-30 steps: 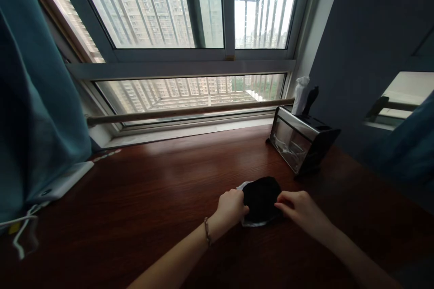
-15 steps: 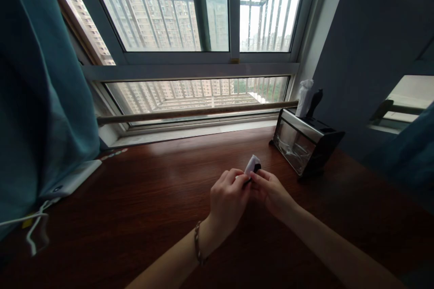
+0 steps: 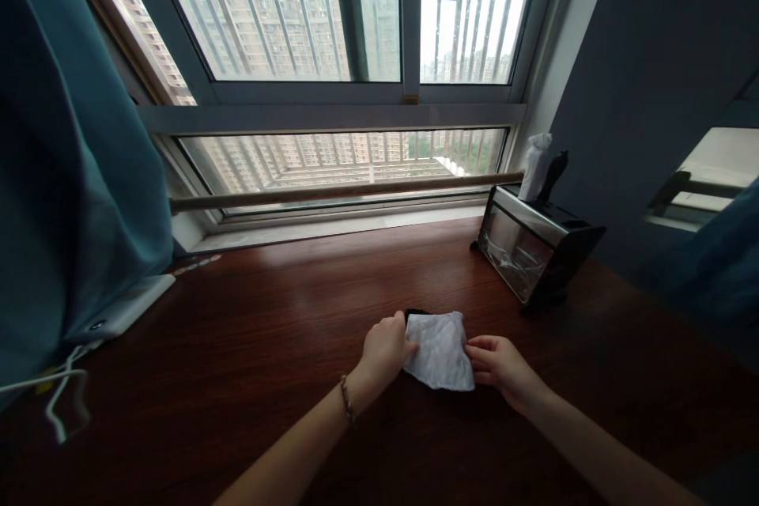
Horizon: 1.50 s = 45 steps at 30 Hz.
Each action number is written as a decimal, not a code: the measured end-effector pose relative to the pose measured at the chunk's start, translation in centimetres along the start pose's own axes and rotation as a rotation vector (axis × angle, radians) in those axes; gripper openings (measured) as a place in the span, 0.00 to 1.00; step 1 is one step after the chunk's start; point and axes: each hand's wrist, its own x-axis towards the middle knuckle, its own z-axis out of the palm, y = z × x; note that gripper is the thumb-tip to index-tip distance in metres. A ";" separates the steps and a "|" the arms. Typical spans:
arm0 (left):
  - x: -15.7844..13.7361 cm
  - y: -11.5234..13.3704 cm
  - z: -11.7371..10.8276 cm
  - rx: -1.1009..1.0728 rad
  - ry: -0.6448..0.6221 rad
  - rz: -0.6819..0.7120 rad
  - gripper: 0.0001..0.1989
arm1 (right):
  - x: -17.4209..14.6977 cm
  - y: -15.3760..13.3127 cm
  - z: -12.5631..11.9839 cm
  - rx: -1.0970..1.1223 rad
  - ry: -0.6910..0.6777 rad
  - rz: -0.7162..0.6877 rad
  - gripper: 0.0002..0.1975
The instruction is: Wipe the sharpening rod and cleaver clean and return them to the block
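Observation:
A white, slightly wrinkled cloth (image 3: 437,352) is spread out above the dark red-brown wooden table. Behind its upper left edge, part of a black thing (image 3: 417,311) shows; its kind is hidden. My left hand (image 3: 387,346) is closed on the cloth's left side, thumb on top of the fabric and fingers by the black thing. At the right edge, my right hand (image 3: 496,364) pinches the cloth between thumb and fingers. A bracelet (image 3: 347,399) circles my left wrist.
To the right stands a black and silver box (image 3: 515,241) with a clear side; a white tissue (image 3: 535,166) and a black handle (image 3: 554,174) stick up from it. At left are a teal curtain (image 3: 118,174), a white power strip (image 3: 134,307) and white cables (image 3: 62,403). A window is behind.
The cloth was a small bunch pinched between both hands with the black thing; now it is spread flat. My hands have moved apart and nearer to me.

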 end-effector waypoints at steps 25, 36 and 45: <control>3.1 -3.8 -1.1 -0.786 -0.228 -0.104 0.19 | -0.1 -0.1 -1.1 0.024 0.072 -0.096 0.24; 3.5 -3.6 0.5 -0.474 -0.003 -0.037 0.10 | -1.1 1.0 -3.2 -0.346 0.129 -0.088 0.18; 1.8 -2.0 0.2 -0.053 0.036 0.544 0.12 | -1.3 -1.8 -0.7 -1.412 -0.208 -0.989 0.17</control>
